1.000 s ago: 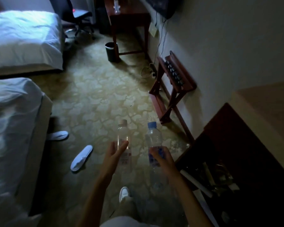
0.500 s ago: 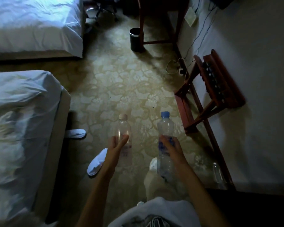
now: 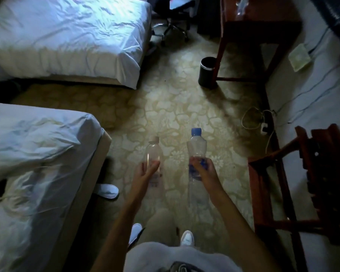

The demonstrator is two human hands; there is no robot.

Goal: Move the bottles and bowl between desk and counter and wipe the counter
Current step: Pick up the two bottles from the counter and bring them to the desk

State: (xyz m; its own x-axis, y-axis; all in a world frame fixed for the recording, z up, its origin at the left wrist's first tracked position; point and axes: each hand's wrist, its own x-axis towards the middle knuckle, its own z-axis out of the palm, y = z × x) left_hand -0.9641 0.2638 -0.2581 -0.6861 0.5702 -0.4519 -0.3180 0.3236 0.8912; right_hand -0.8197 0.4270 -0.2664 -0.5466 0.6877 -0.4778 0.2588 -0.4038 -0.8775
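My left hand [image 3: 145, 170] grips a clear plastic bottle with a pale cap [image 3: 153, 152], held upright over the patterned carpet. My right hand [image 3: 201, 167] grips a second clear bottle with a blue cap and blue label [image 3: 197, 146], also upright, beside the first. Both bottles look nearly empty. The dark wooden desk [image 3: 259, 16] stands at the far right against the wall, with a clear bottle-like object [image 3: 241, 5] on its top. No counter or bowl is in view.
Two beds with white sheets [image 3: 67, 36] [image 3: 33, 163] fill the left side. A black bin [image 3: 207, 71] stands by the desk leg. A wooden luggage rack [image 3: 306, 183] lines the right wall, with cables [image 3: 257, 120] on the floor. A white slipper [image 3: 107, 190] lies by the near bed.
I have walked forward along the carpet towards the desk with both bottles. The dark counter at the right has dropped out of view; the luggage rack and bin have come nearer.
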